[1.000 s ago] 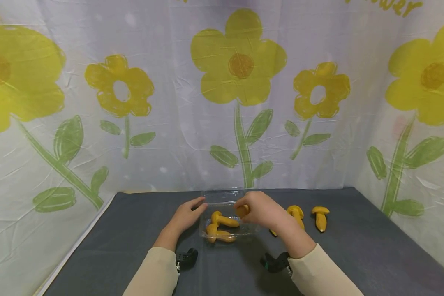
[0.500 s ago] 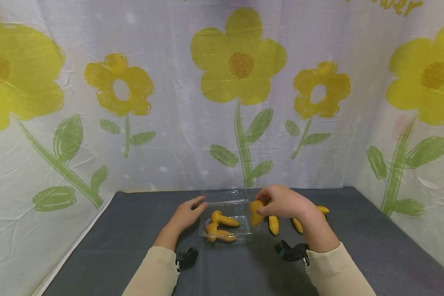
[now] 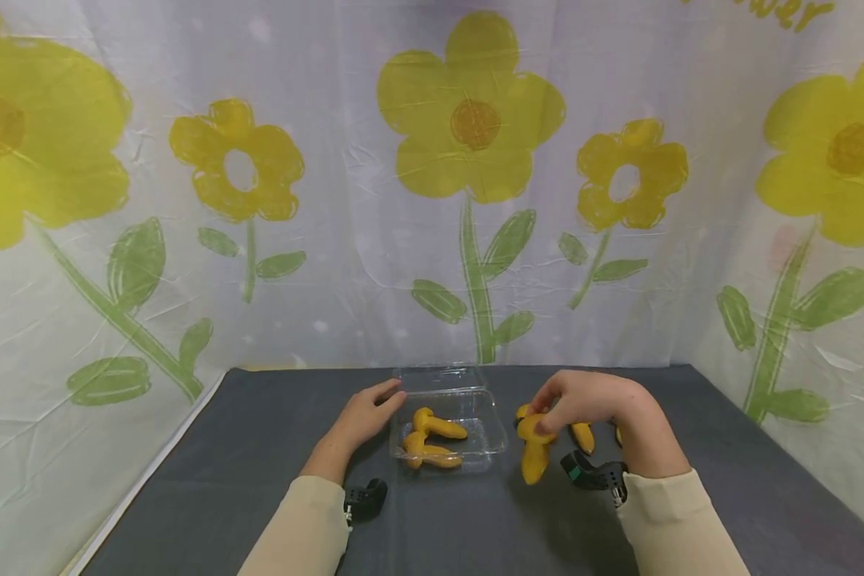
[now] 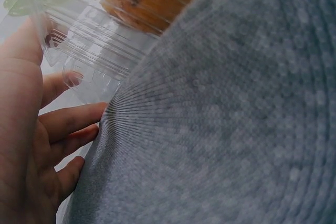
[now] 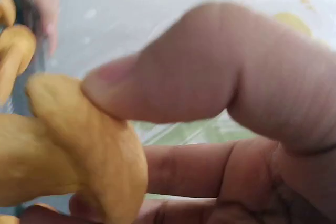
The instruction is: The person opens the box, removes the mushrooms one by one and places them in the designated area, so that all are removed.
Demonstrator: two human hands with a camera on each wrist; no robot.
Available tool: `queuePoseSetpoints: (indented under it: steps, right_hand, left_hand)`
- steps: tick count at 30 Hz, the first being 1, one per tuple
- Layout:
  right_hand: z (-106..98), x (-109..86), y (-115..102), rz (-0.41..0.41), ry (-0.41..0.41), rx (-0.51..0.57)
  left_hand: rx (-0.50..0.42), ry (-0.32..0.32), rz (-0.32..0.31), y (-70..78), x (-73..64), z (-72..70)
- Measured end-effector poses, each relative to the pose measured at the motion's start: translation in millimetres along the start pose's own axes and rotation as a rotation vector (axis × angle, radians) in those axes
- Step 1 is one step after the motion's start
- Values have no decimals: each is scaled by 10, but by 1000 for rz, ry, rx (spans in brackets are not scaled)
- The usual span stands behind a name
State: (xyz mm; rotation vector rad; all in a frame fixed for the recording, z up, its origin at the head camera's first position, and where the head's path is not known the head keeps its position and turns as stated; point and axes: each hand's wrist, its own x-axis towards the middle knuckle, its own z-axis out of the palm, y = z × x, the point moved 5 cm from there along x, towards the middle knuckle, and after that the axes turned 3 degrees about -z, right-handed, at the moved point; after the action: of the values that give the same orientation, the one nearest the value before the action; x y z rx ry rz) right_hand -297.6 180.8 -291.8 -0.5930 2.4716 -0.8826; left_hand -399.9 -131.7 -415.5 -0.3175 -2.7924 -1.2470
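My right hand [image 3: 594,400] pinches a yellow mushroom [image 3: 535,456] by its cap, the stem pointing down, just right of a clear plastic box [image 3: 500,436]. The right wrist view shows thumb and fingers on either side of the cap [image 5: 89,145]. Inside the box, toward its left, lie two similar mushrooms, one farther [image 3: 446,429] and one nearer [image 3: 438,457]. At the box's left side rests my left hand [image 3: 363,418]; its fingers are loosely extended against the plastic and the dark cloth in the left wrist view, where an orange-yellow mushroom [image 4: 152,1] shows through the wall.
Behind the right hand, more yellow mushrooms lie on the dark tablecloth [image 3: 259,480], one of them [image 3: 582,438] partly covered by the hand. The box's clear lid [image 3: 439,377] stands folded back. A flower-printed white curtain [image 3: 331,240] encloses the table's back and sides.
The right hand has moved from over the box to the right with the mushroom, whose stem has swung downward. The left hand has stayed at the box.
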Motion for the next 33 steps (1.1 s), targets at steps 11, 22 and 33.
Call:
queuePoseSetpoints:
  steps: [11,22,33]
  right_hand:
    - [388,374,345,209,-250,-14]
    - [346,386,390,294,-146,-78]
    - [287,384,393,279,-71,-110]
  left_hand:
    - [5,-1,16,-1,-18,8]
    - [-8,9,11,3,-2,-4]
    - [-5,6,2,-34,27,11]
